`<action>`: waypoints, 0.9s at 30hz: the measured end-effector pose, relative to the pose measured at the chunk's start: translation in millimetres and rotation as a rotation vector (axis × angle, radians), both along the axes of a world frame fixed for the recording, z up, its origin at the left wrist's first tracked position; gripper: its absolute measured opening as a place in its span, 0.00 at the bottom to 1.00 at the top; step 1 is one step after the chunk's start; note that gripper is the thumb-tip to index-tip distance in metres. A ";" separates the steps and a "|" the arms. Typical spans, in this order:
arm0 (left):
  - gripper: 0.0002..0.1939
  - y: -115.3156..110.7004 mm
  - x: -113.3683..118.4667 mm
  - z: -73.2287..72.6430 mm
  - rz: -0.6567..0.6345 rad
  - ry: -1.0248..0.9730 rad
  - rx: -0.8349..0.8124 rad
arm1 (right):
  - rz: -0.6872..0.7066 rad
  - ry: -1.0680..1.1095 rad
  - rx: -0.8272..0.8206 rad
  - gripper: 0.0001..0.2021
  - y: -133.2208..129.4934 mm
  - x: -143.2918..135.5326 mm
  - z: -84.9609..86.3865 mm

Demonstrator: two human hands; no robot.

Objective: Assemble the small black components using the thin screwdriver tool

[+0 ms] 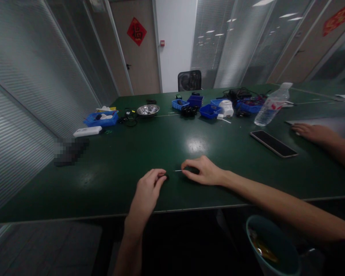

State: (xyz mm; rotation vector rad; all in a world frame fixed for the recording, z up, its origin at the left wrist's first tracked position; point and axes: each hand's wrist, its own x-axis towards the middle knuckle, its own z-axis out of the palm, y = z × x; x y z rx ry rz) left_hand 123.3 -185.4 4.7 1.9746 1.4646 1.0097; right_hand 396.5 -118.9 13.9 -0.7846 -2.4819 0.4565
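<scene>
Just above the green table, my left hand (pixel 148 187) is pinched closed on a small dark piece (pixel 167 177) that shows at the fingertips. Its kind is too small to make out. A short way to the right, my right hand (pixel 204 171) holds a thin, pale, needle-like pin (pixel 178 170) between thumb and forefinger. The pin points left, toward my left hand, with a gap between its tip and the dark piece.
Beyond my right hand lie a phone (pixel 273 143) and a water bottle (pixel 273 105). Another person's hand (pixel 313 132) rests at the right. Blue trays (pixel 209 111), a metal bowl (pixel 148 110) and a white bar (pixel 87 131) stand farther back. A bin (pixel 251 226) is below the table edge.
</scene>
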 end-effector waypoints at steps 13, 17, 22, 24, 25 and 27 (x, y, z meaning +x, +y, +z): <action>0.15 -1.3 14.1 -12.8 -0.092 0.015 0.001 | 0.059 -0.053 -0.003 0.08 -2.4 -3.1 2.9; 0.17 -2.1 14.0 -12.5 -0.116 -0.006 0.004 | 0.071 -0.069 -0.006 0.09 -2.7 -2.5 2.0; 0.18 -2.7 14.0 -8.1 -0.125 -0.028 -0.028 | 0.083 -0.085 -0.010 0.09 -2.5 -0.7 2.9; 0.18 -2.9 14.0 -6.4 -0.124 -0.027 -0.038 | 0.088 -0.085 -0.017 0.09 -2.4 -0.5 3.3; 0.18 -2.9 13.9 -5.9 -0.126 -0.025 -0.042 | 0.088 -0.086 -0.019 0.09 -2.5 -0.4 3.4; 0.18 -2.8 13.6 -5.2 -0.126 -0.023 -0.048 | 0.088 -0.089 -0.019 0.09 -2.6 -0.4 3.6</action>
